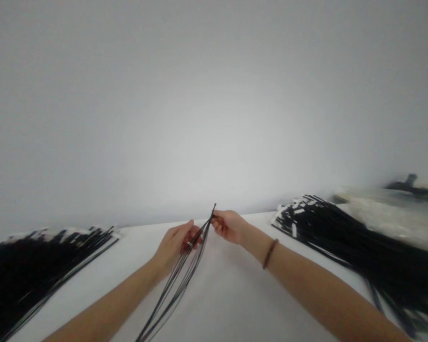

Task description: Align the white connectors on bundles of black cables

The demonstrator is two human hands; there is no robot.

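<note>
A thin bundle of black cables (185, 281) runs from the bottom edge up to a gathered tip between my hands. My right hand (230, 225) pinches the bundle near that upper end, and a short dark tip sticks out above the fingers. Lower down, my left hand (180, 242) has its thumb and fingers closed around part of the strands, while other strands fan out beside it. A brown bracelet (270, 254) circles my right wrist. The lower ends of the strands are out of view.
On the white table (242, 289), a large pile of black cables (32, 261) with pale ends lies at left. Another black cable pile (360, 242) with white tags lies at right, beside clear plastic wrapping (395, 216). A pale wall (214, 104) rises behind the table.
</note>
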